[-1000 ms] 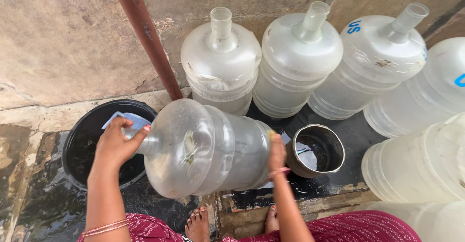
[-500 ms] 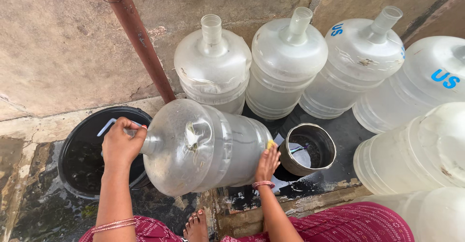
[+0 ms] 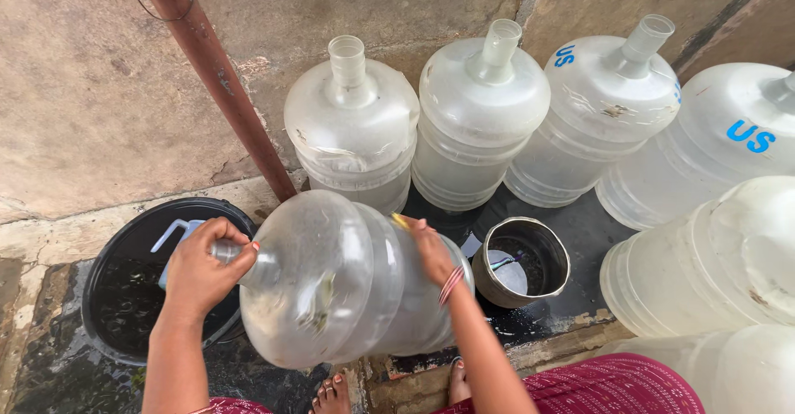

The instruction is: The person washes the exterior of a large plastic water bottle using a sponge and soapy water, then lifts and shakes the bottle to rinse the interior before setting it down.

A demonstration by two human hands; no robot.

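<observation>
Head view: my left hand (image 3: 199,269) fingers stay wrapped around the jug (image 3: 339,286) neck; right hand (image 3: 432,248) has shifted, now spread atop its side.

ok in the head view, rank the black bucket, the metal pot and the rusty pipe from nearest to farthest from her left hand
From the left hand, gripping the neck of the tipped jug:
1. Black bucket, directly beneath and around the hand, at the left.
2. Rusty pipe, up along the wall, above the hand.
3. Metal pot, off to the right, beyond the jug.
</observation>
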